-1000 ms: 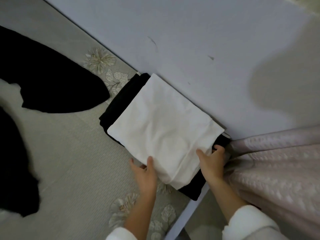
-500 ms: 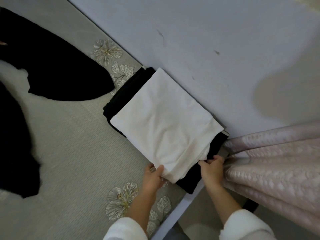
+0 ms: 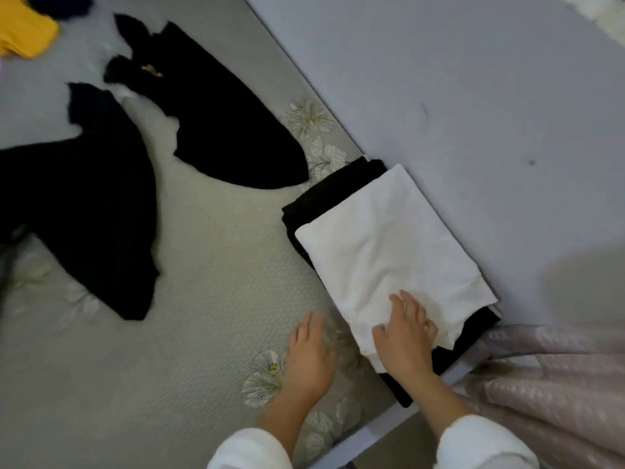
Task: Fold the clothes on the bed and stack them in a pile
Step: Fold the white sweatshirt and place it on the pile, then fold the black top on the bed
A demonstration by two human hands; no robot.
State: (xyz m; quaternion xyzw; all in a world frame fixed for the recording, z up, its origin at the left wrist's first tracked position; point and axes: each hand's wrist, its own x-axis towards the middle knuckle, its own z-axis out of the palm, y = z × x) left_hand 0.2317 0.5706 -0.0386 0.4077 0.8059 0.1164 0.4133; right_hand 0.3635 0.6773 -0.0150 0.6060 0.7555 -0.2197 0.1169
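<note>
Across most of the view, a bed (image 3: 209,299) under a pale grey-green cover with flower prints along its edge. Beyond that edge, a plain grey wall (image 3: 473,96). On the left of the cover, spread out and unfolded, a large black garment (image 3: 84,204). Just beyond it, a second black garment (image 3: 220,130), also unfolded, with a small gold detail near its top. At the lower right, bunched by the bed's corner, a pink quilted blanket (image 3: 558,384). Against the wall edge, the pile: a folded white garment (image 3: 382,245) lying on folded black clothes (image 3: 324,194) (dark edges showing at the far-left and near sides). In the upper-left corner, a yellow garment (image 3: 23,35), partly cut off. On the near corner of the white garment, the right hand (image 3: 406,340), palm down, fingers spread, pressing the cloth, gripping nothing. Just left of the pile, the left hand (image 3: 309,357), blurred, flat and open over the cover, holding nothing.
</note>
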